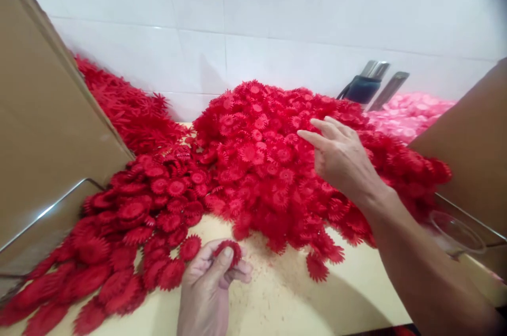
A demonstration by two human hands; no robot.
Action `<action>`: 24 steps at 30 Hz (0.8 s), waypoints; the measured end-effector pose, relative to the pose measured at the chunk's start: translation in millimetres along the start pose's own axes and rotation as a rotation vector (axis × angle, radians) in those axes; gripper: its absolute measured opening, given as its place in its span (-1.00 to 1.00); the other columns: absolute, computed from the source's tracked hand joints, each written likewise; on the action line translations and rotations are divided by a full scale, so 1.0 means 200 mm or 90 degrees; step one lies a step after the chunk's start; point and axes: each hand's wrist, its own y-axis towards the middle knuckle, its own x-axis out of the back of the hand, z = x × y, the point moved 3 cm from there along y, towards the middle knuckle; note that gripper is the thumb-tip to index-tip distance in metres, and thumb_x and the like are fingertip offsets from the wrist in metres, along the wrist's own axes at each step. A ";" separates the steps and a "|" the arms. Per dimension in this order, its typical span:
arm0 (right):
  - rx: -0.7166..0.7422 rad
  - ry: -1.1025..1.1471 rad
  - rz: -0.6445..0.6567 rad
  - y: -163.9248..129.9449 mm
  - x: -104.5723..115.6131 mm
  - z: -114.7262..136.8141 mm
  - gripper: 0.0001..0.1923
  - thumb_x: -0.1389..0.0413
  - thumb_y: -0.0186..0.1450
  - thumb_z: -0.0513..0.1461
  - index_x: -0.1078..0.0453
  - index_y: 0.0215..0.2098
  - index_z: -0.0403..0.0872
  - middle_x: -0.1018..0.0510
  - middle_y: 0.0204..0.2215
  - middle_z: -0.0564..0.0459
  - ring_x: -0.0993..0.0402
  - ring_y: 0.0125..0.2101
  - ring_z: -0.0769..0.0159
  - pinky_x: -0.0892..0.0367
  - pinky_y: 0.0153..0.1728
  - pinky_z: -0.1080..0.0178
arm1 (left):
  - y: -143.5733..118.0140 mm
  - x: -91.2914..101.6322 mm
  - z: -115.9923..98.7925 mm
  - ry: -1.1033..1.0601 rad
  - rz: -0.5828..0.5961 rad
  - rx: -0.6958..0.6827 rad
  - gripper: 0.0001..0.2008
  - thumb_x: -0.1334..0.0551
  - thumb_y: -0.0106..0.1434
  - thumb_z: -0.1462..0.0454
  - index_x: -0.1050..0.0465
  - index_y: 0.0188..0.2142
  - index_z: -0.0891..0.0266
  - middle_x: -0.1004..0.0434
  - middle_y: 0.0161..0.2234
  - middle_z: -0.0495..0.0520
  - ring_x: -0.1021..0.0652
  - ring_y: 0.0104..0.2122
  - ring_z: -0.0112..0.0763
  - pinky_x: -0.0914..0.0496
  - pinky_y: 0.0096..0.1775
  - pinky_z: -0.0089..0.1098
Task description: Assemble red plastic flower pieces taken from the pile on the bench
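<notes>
While my left hand (208, 282) pinches a red flower (236, 252), my right hand (344, 155) sits fingers-apart over the pile (265, 167), probably picking, needing a gentle pinch.

Heaped red flower pieces (257, 154) suggest a craft workshop.

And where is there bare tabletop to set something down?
The widest bare patch of tabletop lies between the left hand and right forearm, below the central red heap. A smaller one shows between the left wrist and the left-side red pieces. It is crowded across the heap and the left side.
</notes>
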 end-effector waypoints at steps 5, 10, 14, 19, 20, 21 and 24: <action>0.036 0.129 -0.015 -0.13 0.04 0.13 -0.67 0.00 0.18 -0.40 -0.40 -0.12 -0.06 -0.42 -0.05 -0.11 -0.30 0.01 0.06 -0.27 -0.03 0.00 | -0.02 -0.01 0.03 0.035 0.039 -0.006 -0.82 -0.34 -0.04 0.29 -0.35 -0.55 0.30 -0.45 -0.68 -0.02 -0.43 -0.73 -0.47 -0.31 -0.69 -0.51; 0.077 0.318 0.025 -0.25 0.07 0.33 -0.67 0.02 0.20 -0.43 -0.38 -0.11 -0.06 -0.46 -0.13 -0.09 -0.34 -0.05 0.16 -0.32 -0.06 0.05 | -0.04 -0.01 0.05 0.060 0.032 0.016 -0.76 -0.33 -0.02 0.22 -0.27 -0.55 0.25 -0.38 -0.74 -0.10 -0.36 -0.79 -0.50 -0.22 -0.75 -0.54; 0.061 0.506 0.114 -0.33 0.05 0.49 -0.73 0.04 0.24 -0.42 -0.37 -0.14 -0.11 -0.51 -0.29 -0.05 -0.40 -0.24 0.29 -0.36 -0.25 0.22 | -0.05 -0.01 0.06 0.094 0.006 0.025 -0.70 -0.33 -0.02 0.15 -0.23 -0.58 0.24 -0.29 -0.77 -0.16 -0.27 -0.80 -0.60 -0.13 -0.76 -0.60; -0.088 0.684 0.304 -0.37 0.00 0.63 -0.92 -0.13 0.20 -0.25 -0.37 -0.39 -0.12 -0.43 -0.51 0.10 -0.35 -0.44 0.39 -0.26 -0.42 0.34 | -0.05 0.00 0.06 0.145 -0.010 -0.030 -0.64 -0.34 -0.04 0.09 -0.23 -0.63 0.26 -0.16 -0.73 -0.19 -0.17 -0.74 -0.67 -0.04 -0.72 -0.62; -0.110 0.710 0.335 -0.37 -0.01 0.64 -0.90 -0.17 0.16 -0.24 -0.34 -0.44 -0.11 -0.40 -0.54 0.13 -0.33 -0.47 0.41 -0.24 -0.45 0.36 | -0.05 0.01 0.07 0.144 -0.008 -0.039 -0.61 -0.34 -0.04 0.08 -0.21 -0.65 0.27 -0.13 -0.73 -0.19 -0.15 -0.73 -0.67 -0.03 -0.71 -0.62; -0.129 0.735 0.361 -0.38 -0.02 0.65 -0.87 -0.19 0.14 -0.25 -0.31 -0.47 -0.11 -0.38 -0.55 0.16 -0.31 -0.49 0.44 -0.21 -0.47 0.39 | -0.05 0.01 0.07 0.144 -0.006 -0.042 -0.59 -0.34 -0.04 0.07 -0.19 -0.66 0.27 -0.10 -0.73 -0.19 -0.13 -0.72 -0.67 -0.03 -0.69 -0.61; -0.165 0.794 0.423 -0.39 -0.06 0.66 -0.85 -0.18 0.14 -0.27 -0.27 -0.49 -0.10 -0.36 -0.54 0.19 -0.30 -0.50 0.48 -0.17 -0.49 0.43 | -0.05 0.03 0.08 0.165 0.021 -0.031 -0.56 -0.25 0.03 -0.02 -0.18 -0.66 0.26 -0.10 -0.72 -0.16 -0.14 -0.69 -0.62 -0.05 -0.67 -0.57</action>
